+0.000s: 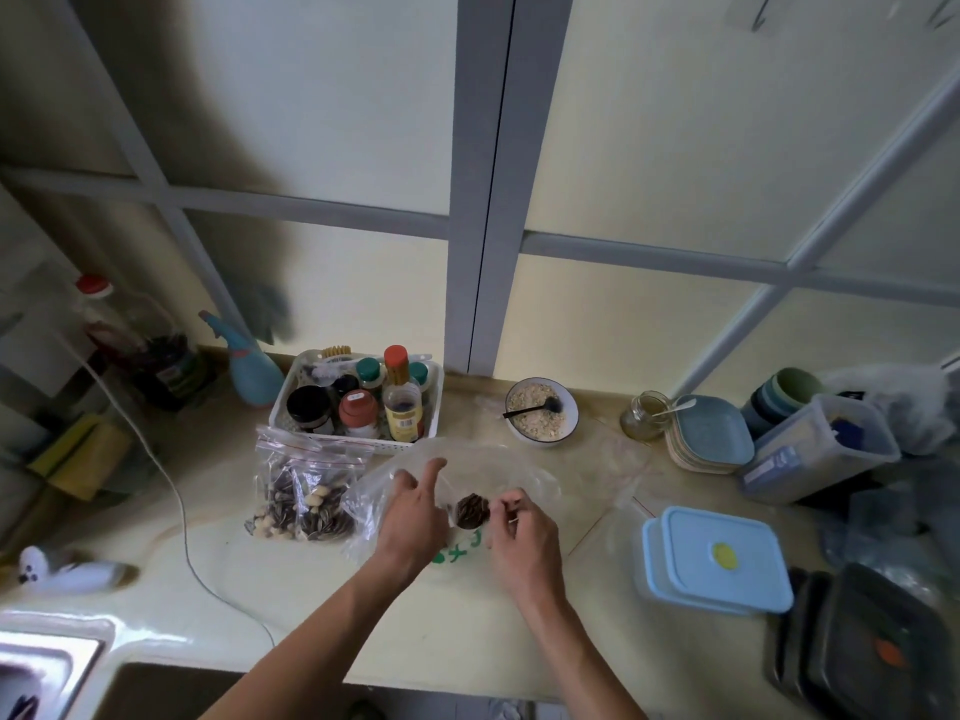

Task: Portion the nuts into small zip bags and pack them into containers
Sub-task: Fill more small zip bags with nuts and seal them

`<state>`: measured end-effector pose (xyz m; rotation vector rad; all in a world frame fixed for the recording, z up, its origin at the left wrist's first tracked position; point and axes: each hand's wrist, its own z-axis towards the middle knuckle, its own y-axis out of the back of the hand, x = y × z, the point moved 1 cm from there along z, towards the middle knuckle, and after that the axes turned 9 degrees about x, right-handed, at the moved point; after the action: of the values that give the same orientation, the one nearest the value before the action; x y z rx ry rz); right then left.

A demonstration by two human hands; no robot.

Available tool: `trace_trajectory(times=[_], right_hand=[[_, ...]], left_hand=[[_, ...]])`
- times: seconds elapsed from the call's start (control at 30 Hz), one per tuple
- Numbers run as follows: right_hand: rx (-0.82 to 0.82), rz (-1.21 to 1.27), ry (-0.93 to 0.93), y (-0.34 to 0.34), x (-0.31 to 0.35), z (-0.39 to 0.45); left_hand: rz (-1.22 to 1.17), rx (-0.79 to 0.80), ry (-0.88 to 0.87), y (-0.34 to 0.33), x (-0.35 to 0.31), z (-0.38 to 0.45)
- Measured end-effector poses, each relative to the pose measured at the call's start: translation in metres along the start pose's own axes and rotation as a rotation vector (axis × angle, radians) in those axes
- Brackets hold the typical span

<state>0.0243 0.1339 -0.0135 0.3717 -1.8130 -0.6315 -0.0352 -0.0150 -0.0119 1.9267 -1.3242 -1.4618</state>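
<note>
While left hand (pixel 413 517) holds large clear bag (pixel 467 475) open by rim, thumb and fingers pinched on film, right hand (pixel 514 527) pinches scoop of seeds (pixel 471 510) inside mouth. Risk: scoop tips, or film slips from grip, seeds spill on table (pixel 260 589). Count: two filled zip bags (pixel 304 501) left of grip; blue-lidded containers (pixel 719 561) right, apparently two stacked; one oat bowl (pixel 542 412) beyond.

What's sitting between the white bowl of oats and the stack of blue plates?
In the head view, a small glass jar with a spoon in it stands between the white bowl of oats and the stack of blue square plates.
</note>
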Motion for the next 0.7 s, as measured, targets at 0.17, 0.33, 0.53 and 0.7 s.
trace_trajectory(times=[0.17,0.33,0.53,0.7], right_hand=[[-0.210,0.035,0.067,0.019,0.004,-0.003],[-0.349,0.095,0.148,0.032,0.019,-0.007],[-0.262,0.111,0.236,0.025,0.027,-0.010],[-0.165,0.048,0.274,0.013,0.026,-0.007]], left_hand=[[0.219,0.062,-0.005,0.001,0.007,0.008],[0.005,0.060,0.056,0.005,0.013,0.011],[-0.036,0.030,0.045,0.001,0.014,0.012],[-0.002,-0.004,0.044,-0.005,0.009,0.005]])
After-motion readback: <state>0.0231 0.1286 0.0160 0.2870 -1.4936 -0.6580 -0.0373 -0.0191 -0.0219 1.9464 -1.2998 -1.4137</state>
